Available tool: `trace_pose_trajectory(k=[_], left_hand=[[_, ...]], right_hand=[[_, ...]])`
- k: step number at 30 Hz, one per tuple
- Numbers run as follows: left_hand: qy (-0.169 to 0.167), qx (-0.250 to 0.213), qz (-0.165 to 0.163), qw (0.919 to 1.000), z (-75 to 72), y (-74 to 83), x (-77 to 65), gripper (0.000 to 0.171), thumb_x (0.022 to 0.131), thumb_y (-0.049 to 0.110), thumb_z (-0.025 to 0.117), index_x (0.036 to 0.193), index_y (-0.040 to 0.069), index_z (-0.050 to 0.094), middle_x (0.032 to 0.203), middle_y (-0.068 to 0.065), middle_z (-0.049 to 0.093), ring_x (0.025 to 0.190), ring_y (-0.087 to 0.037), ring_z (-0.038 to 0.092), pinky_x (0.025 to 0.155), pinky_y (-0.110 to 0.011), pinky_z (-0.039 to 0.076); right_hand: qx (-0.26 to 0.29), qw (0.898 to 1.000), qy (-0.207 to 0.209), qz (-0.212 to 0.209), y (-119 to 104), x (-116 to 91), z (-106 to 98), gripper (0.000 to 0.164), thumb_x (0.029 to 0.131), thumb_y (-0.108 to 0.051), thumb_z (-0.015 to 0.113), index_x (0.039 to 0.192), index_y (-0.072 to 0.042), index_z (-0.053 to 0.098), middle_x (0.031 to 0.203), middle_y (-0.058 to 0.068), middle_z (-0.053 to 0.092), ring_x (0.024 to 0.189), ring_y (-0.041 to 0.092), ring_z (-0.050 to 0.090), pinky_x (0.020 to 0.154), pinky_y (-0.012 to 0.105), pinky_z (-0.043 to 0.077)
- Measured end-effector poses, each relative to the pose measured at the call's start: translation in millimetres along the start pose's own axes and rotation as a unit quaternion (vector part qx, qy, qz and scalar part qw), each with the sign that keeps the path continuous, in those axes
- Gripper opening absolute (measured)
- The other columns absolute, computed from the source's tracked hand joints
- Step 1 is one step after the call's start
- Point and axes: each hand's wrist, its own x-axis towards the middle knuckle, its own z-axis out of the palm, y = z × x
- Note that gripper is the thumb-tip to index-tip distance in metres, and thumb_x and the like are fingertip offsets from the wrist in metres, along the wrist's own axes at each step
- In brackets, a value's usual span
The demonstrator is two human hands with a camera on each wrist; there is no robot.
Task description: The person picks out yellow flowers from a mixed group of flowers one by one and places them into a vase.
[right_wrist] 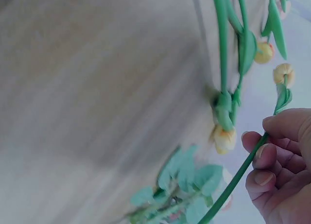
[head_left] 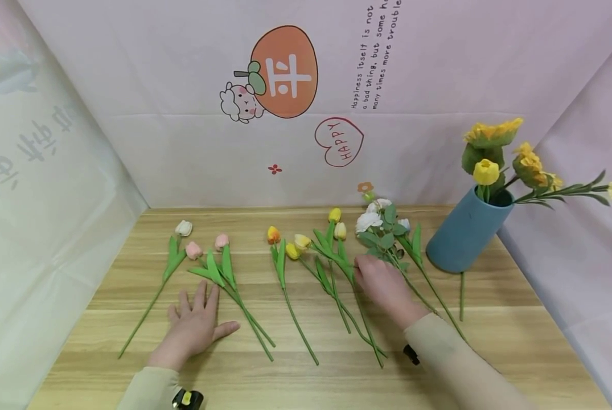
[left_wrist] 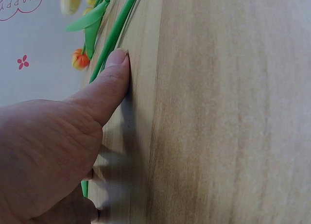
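Note:
In the right wrist view, my right hand (right_wrist: 284, 161) pinches the green stem of a pale yellow tulip (right_wrist: 283, 74) between thumb and fingers. From the head view, that right hand (head_left: 385, 287) is between the group of yellow tulips (head_left: 302, 242) and the white roses (head_left: 369, 221). My left hand (head_left: 195, 327) rests on the table with its fingers spread, holding nothing. Just beyond its fingertips lie two pink tulips (head_left: 222, 242) with crossing stems. A white tulip (head_left: 184, 228) lies to their left, and an orange tulip (head_left: 273, 234) to their right.
At the right a blue vase (head_left: 464, 233) holds several yellow flowers (head_left: 486, 172), some leaning out past its rim. A short green stem (head_left: 461, 296) lies in front of it. White printed cloth (head_left: 183, 159) stands behind the wooden table (head_left: 275, 387) and along both sides.

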Motion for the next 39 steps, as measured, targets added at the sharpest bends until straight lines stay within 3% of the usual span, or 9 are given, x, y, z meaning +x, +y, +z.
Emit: trace_pose_trajectory(k=[3,9,15,23,30,39], left_hand=[[-0.003,-0.001,-0.001,1.0000,-0.5,0.4,-0.3,0.099,0.087,0.067,0.053,0.149,-0.003,0.023,0.153,-0.035,0.010,0.125,-0.071,0.004,0.091,-0.086,0.010],[-0.002,0.001,-0.001,1.0000,1.6,-1.1,1.3,0.099,0.087,0.068,0.053,0.149,-0.002,0.022,0.153,-0.035,0.010,0.125,-0.071,0.004,0.090,-0.086,0.010],[0.000,0.001,-0.001,1.0000,0.9,-0.3,1.3,0.098,0.087,0.066,0.054,0.149,-0.003,0.023,0.152,-0.035,0.011,0.124,-0.071,0.005,0.090,-0.086,0.010],[-0.006,-0.003,-0.003,1.0000,-0.8,1.3,-1.0,0.098,0.087,0.066,0.054,0.149,-0.003,0.023,0.152,-0.035,0.011,0.124,-0.071,0.004,0.090,-0.086,0.010],[-0.007,-0.003,-0.004,1.0000,-1.3,2.2,-2.5,0.098,0.087,0.066,0.054,0.149,-0.003,0.023,0.152,-0.035,0.010,0.124,-0.071,0.005,0.090,-0.086,0.010],[-0.011,-0.001,-0.005,0.9999,-2.5,3.8,-5.0,0.099,0.087,0.068,0.052,0.149,-0.002,0.023,0.152,-0.035,0.010,0.124,-0.071,0.005,0.090,-0.086,0.011]], right_hand=[[-0.009,0.999,0.028,-0.018,2.7,4.4,-6.9,0.016,0.083,0.000,0.070,0.079,-0.007,0.056,0.066,0.003,0.053,0.049,0.014,0.047,0.038,0.030,0.041],[-0.021,0.996,0.068,-0.047,7.7,12.1,-22.7,0.010,0.085,0.001,0.069,0.088,-0.002,0.060,0.077,0.008,0.061,0.062,0.021,0.057,0.047,0.035,0.050],[-0.033,0.992,0.103,-0.064,13.7,16.5,-37.6,0.017,0.083,0.000,0.073,0.092,-0.004,0.059,0.081,0.007,0.060,0.067,0.022,0.057,0.051,0.037,0.050],[-0.076,0.981,0.154,-0.088,19.3,22.1,-55.9,0.013,0.089,0.006,0.063,0.097,-0.001,0.057,0.084,0.010,0.059,0.071,0.027,0.054,0.055,0.038,0.049],[-0.077,0.976,0.175,-0.108,22.1,24.0,-72.9,0.016,0.086,0.007,0.066,0.099,0.001,0.059,0.087,0.013,0.060,0.073,0.029,0.054,0.056,0.040,0.049],[-0.091,0.961,0.219,-0.143,33.1,30.9,-90.8,0.019,0.087,0.017,0.055,0.100,0.004,0.059,0.091,0.019,0.060,0.073,0.034,0.054,0.059,0.045,0.049]])
